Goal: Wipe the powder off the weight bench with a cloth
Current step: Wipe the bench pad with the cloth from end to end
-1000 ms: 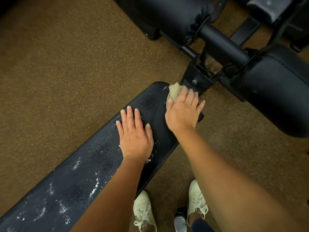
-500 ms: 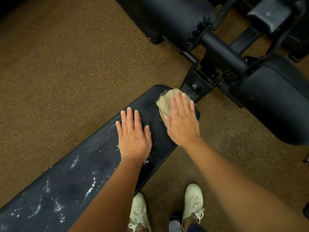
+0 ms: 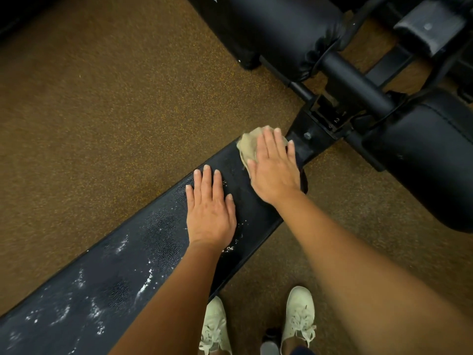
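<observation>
A brown speckled floor (image 3: 102, 111) with fine orange flecks fills most of the view, matte and evenly lit. At the top right are two black padded rollers, an upper roller (image 3: 268, 34) and a right roller (image 3: 422, 162), with a black metal bar (image 3: 355, 85) between them. Beyond them sits a grey plate (image 3: 430, 29) with a bolt. The top left corner is in shadow.

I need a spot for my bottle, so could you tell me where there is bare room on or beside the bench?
Free: the bench left of the left hand, though powder dusts it, and the floor beyond it. Crowded: the end by the right hand and cloth.
</observation>
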The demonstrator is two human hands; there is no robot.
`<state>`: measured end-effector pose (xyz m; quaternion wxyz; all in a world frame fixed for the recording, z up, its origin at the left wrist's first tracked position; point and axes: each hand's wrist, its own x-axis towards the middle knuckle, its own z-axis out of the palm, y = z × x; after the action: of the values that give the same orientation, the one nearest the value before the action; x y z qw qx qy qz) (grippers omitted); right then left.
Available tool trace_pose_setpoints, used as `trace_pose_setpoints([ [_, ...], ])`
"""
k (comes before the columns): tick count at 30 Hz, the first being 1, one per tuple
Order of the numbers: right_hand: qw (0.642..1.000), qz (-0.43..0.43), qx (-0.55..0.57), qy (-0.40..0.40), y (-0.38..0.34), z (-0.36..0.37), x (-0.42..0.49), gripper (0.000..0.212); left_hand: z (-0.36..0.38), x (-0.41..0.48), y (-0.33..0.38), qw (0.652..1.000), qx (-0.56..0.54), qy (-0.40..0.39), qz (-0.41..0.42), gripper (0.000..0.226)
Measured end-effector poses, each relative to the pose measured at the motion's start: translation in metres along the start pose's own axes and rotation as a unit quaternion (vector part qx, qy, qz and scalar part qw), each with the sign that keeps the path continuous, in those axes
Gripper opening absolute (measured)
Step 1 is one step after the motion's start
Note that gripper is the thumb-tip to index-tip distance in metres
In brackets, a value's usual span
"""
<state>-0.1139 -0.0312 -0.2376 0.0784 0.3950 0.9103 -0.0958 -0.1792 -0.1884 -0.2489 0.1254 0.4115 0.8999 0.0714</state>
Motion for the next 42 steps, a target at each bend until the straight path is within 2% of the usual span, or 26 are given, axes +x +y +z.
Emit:
trace_pose_setpoints([
  [2, 0.999, 0.033, 0.018, 0.003, -0.024, -0.003, 0.017, 0.063, 0.001, 0.001, 0.0, 1.0, -0.001, 0.003, 0.002, 0.063],
  [3, 1.0, 0.009, 0.02, 0.002, -0.035, -0.004, 0.018, 0.062, 0.001, 0.0, 0.0, 1.0, -0.002, 0.003, 0.002, 0.063],
  [6, 0.988, -0.15, 0.005, -0.022, -0.031, 0.001, -0.004, 0.059, 0.0, 0.0, 0.001, 1.0, -0.005, 0.006, 0.001, 0.064],
  [8, 0.982, -0.185, -0.001, -0.024, -0.004, 0.0, -0.017, 0.059, 0.0, -0.001, 0.0, 1.0, -0.003, 0.005, 0.0, 0.064],
  [10, 0.992, -0.122, -0.01, -0.013, 0.01, 0.0, -0.007, 0.06, 0.0, -0.001, 0.001, 1.0, -0.001, 0.005, -0.002, 0.064],
  [12, 0.999, -0.041, -0.002, -0.009, -0.001, -0.002, 0.011, 0.06, 0.0, 0.0, 0.002, 1.0, -0.001, 0.004, -0.004, 0.064],
  [13, 1.0, -0.029, 0.004, -0.004, -0.013, -0.004, 0.016, 0.06, 0.0, 0.0, 0.002, 1.0, 0.0, 0.003, -0.005, 0.064],
  [14, 0.999, -0.048, 0.008, -0.003, -0.024, -0.003, 0.017, 0.059, 0.0, -0.001, 0.002, 1.0, 0.002, 0.003, -0.006, 0.065],
  [16, 0.989, -0.148, 0.002, -0.013, -0.029, 0.001, 0.005, 0.058, 0.0, 0.0, 0.002, 1.0, 0.005, 0.006, -0.006, 0.065],
  [18, 0.977, -0.211, -0.009, -0.018, -0.006, 0.005, -0.017, 0.06, 0.0, -0.001, 0.002, 1.0, 0.005, 0.006, -0.007, 0.065],
  [21, 0.987, -0.162, -0.015, -0.004, 0.019, 0.004, -0.018, 0.06, 0.0, -0.001, 0.002, 1.0, 0.003, 0.006, -0.008, 0.065],
  [24, 0.999, -0.048, 0.018, 0.003, -0.01, 0.0, 0.01, 0.059, 0.001, 0.0, 0.002, 1.0, 0.003, 0.004, -0.008, 0.065],
  [25, 0.999, -0.044, 0.021, 0.005, -0.022, 0.0, 0.012, 0.059, 0.001, 0.0, 0.002, 1.0, 0.003, 0.004, -0.008, 0.065],
  [27, 0.993, -0.118, 0.008, 0.001, -0.027, 0.005, 0.001, 0.058, 0.001, 0.0, 0.002, 1.0, 0.002, 0.006, -0.008, 0.065],
  [29, 0.978, -0.206, -0.011, -0.011, -0.006, 0.008, -0.022, 0.06, 0.001, -0.001, 0.002, 1.0, 0.0, 0.009, -0.008, 0.064],
  [30, 0.975, -0.222, -0.018, -0.014, 0.01, 0.008, -0.03, 0.061, 0.001, -0.001, 0.002, 1.0, 0.0, 0.01, -0.009, 0.064],
  [32, 0.984, -0.178, -0.023, -0.016, 0.03, 0.006, -0.026, 0.062, 0.0, -0.001, 0.003, 1.0, 0.001, 0.008, -0.01, 0.064],
  [35, 0.999, -0.037, 0.0, -0.007, 0.013, 0.0, 0.009, 0.063, 0.0, -0.001, 0.003, 1.0, 0.003, 0.006, -0.014, 0.064],
  [37, 1.0, -0.012, 0.005, 0.001, -0.011, -0.001, 0.019, 0.062, 0.001, -0.001, 0.004, 1.0, 0.006, 0.005, -0.015, 0.064],
  [39, 0.996, -0.085, -0.013, 0.009, -0.017, 0.003, 0.007, 0.061, 0.001, -0.001, 0.004, 1.0, 0.009, 0.007, -0.015, 0.064],
  [42, 0.98, -0.199, -0.028, -0.005, 0.014, 0.009, -0.028, 0.062, 0.0, -0.001, 0.004, 1.0, 0.009, 0.01, -0.016, 0.064],
])
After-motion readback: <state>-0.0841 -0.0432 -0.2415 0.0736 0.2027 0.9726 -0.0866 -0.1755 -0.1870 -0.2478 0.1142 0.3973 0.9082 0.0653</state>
